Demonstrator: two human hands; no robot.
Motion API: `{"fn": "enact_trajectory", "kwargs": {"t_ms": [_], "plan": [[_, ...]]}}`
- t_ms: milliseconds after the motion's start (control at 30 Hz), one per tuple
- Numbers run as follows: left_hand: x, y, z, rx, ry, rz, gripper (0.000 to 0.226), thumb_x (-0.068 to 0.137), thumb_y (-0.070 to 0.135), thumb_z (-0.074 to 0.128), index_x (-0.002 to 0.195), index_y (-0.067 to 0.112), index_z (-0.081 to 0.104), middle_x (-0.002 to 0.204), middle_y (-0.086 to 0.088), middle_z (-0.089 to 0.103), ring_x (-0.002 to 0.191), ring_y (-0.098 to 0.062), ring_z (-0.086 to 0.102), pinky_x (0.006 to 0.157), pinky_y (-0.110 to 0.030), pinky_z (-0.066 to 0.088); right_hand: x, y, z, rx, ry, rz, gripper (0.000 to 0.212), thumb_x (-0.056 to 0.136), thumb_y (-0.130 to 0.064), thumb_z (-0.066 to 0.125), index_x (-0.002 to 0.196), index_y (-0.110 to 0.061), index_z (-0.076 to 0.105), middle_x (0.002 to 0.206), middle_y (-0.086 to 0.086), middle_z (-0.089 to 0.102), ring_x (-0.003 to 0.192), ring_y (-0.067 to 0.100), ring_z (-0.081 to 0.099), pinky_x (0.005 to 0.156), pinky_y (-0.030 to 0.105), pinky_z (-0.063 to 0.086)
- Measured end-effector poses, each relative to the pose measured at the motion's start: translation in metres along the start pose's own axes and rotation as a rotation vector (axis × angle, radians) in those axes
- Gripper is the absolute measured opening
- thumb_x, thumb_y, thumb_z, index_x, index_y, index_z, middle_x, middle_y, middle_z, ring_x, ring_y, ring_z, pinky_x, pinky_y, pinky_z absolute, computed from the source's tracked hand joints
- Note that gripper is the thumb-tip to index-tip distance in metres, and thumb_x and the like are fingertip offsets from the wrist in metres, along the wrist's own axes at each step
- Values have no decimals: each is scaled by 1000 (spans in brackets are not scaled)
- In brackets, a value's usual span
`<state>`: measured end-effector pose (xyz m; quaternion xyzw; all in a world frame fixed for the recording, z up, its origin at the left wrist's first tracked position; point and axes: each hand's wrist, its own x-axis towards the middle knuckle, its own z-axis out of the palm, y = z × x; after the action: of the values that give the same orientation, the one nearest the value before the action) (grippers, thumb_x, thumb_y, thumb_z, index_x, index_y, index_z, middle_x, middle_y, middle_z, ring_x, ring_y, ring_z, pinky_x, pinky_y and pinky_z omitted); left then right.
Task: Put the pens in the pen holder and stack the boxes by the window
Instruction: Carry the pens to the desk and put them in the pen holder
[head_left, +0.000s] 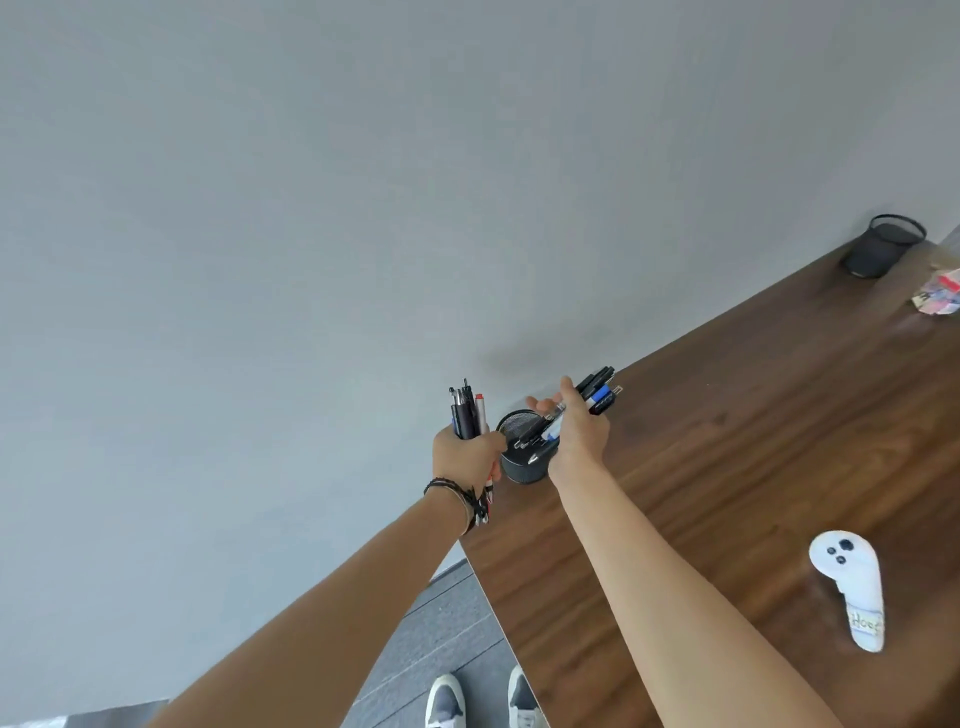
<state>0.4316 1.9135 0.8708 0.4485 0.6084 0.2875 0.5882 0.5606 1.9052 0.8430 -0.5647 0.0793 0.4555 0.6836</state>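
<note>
Both hands (466, 451) (577, 431) hold pens (467, 413) — over the pen holder (522, 462)

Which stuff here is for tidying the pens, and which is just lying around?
For the job:
left hand gripping a pen bunch
right hand holding more pens
mesh pen holder between the hands

Just lying about:
second mesh holder
white controller
crumpled wrapper
</note>
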Motion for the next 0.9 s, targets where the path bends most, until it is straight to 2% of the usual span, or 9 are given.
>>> {"fn": "enact_trajectory", "kwargs": {"t_ms": [100, 233, 300, 433, 533, 667, 800, 867, 900], "plan": [[15, -9, 1, 16, 0, -30, 14, 66, 3, 59, 68, 7, 46, 46, -8, 44, 37, -19, 39, 41, -22, 35, 25, 11, 4, 29, 41, 7, 30, 95, -27, 72, 74, -11, 57, 65, 9, 76, 92, 34, 79, 102, 52, 54], [34, -21, 3, 52, -8, -78, 15, 64, 8, 60, 70, 8, 46, 46, -7, 47, 37, -19, 42, 44, -24, 38, 50, 23, 5, -17, 108, -48, 31, 95, -31, 72, 74, -11, 59, 74, 10, 79, 73, 20, 73, 85, 40, 58], [42, -28, 4, 70, -20, -104, 17, 71, 2, 62, 70, 7, 46, 47, -7, 48, 38, -19, 44, 46, -26, 40, 56, 28, 3, -42, 124, -84, 30, 95, -31, 71, 77, -9, 61, 78, 10, 80, 68, 15, 72, 77, 33, 56], [53, -41, 6, 108, -51, -137, 22, 77, -2, 64, 67, 8, 48, 51, -9, 48, 36, -17, 45, 46, -26, 40, 62, 41, -3, -141, 67, -132, 34, 96, -33, 69, 89, -1, 77, 86, 0, 82, 71, 2, 72, 76, 26, 52], [59, -51, 7, 136, -65, -146, 18, 76, -1, 65, 69, 7, 50, 52, -9, 50, 39, -19, 46, 50, -29, 43, 63, 50, -11, -204, 15, -165, 30, 95, -34, 71, 94, -5, 79, 90, -2, 82, 86, 11, 75, 85, 33, 56], [60, -59, 8, 161, -66, -151, 16, 74, 1, 67, 75, 6, 52, 53, -9, 53, 44, -22, 49, 58, -34, 47, 58, 49, -29, -367, -22, -262, 18, 95, -28, 73, 82, -15, 73, 72, -13, 76, 71, 5, 68, 74, 26, 54], [59, -56, 19, 84, -60, -125, 18, 76, 0, 67, 71, 6, 51, 48, -5, 52, 47, -23, 49, 60, -37, 46, 57, 51, -52, -513, -45, -371, 37, 91, -35, 75, 81, 0, 68, 71, 19, 66, 66, 28, 62, 66, 39, 52], [57, -53, 26, 56, -55, -87, 17, 76, 1, 66, 71, 6, 51, 49, -6, 51, 48, -24, 48, 59, -38, 46, 59, 54, -62, -570, -55, -394, 42, 91, -34, 75, 76, 2, 62, 62, 18, 57, 60, 26, 54, 62, 43, 48], [56, -50, 30, 49, -55, -68, 16, 77, 1, 65, 71, 5, 51, 50, -7, 51, 48, -23, 48, 57, -36, 46, 60, 55, -65, -590, -63, -397, 36, 91, -34, 75, 76, -2, 64, 63, 14, 60, 62, 21, 57, 64, 43, 51]]}}
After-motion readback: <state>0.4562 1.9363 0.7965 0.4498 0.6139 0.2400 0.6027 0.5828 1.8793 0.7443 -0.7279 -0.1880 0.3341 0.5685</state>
